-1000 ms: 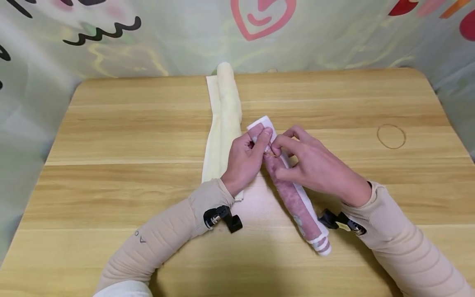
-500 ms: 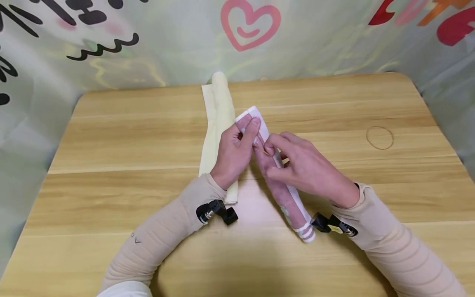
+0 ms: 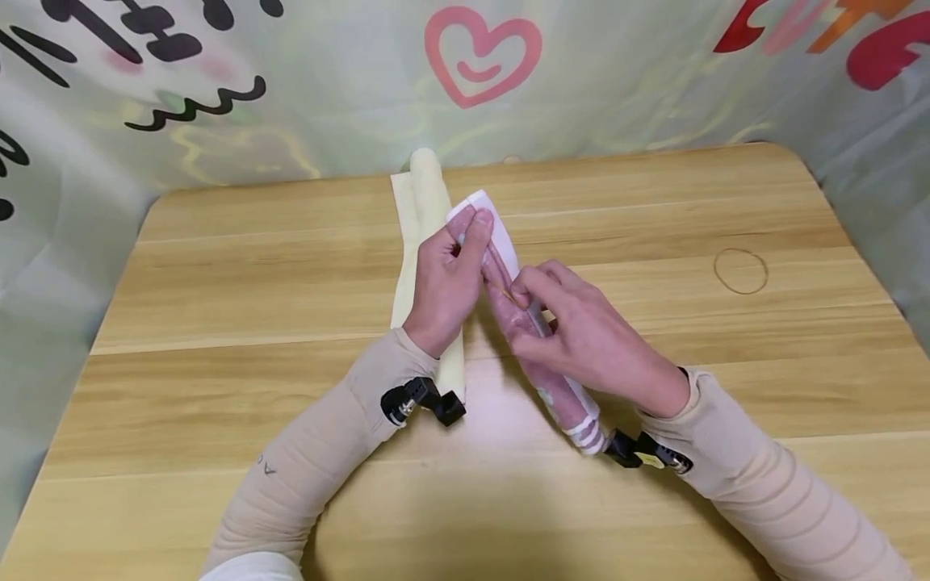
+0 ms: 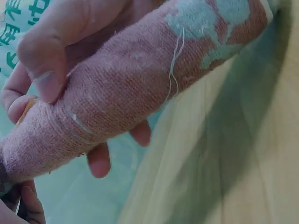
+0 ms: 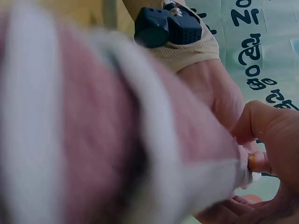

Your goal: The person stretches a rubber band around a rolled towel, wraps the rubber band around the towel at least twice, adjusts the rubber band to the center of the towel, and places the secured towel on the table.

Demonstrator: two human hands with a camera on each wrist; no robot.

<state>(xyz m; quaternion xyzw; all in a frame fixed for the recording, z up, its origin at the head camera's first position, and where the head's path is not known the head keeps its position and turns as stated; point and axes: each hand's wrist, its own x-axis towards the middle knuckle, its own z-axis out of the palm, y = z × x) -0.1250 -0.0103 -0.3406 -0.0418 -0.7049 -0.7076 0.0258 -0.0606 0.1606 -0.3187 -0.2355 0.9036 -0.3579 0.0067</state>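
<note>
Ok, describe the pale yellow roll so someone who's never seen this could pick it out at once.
On the wooden table, start near the middle of the far edge. From there the pale yellow roll runs toward the viewer, passing partly behind the left hand, with a flat flap along its left. Unlike the patterned pink roll that hand grips, it's plain.

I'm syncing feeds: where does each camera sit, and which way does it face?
Head: on the head, facing forward and down at the pink roll, cream roll and table; sleeves, left hand and right hand show.
Left wrist: on that wrist, facing the pink roll's side; the right hand shows, with left-hand fingers at lower left.
Right wrist: on that wrist, looking along the blurred pink roll toward the left hand; the right hand is at the right edge.
Shared: head and right wrist both show the left wrist camera.
</note>
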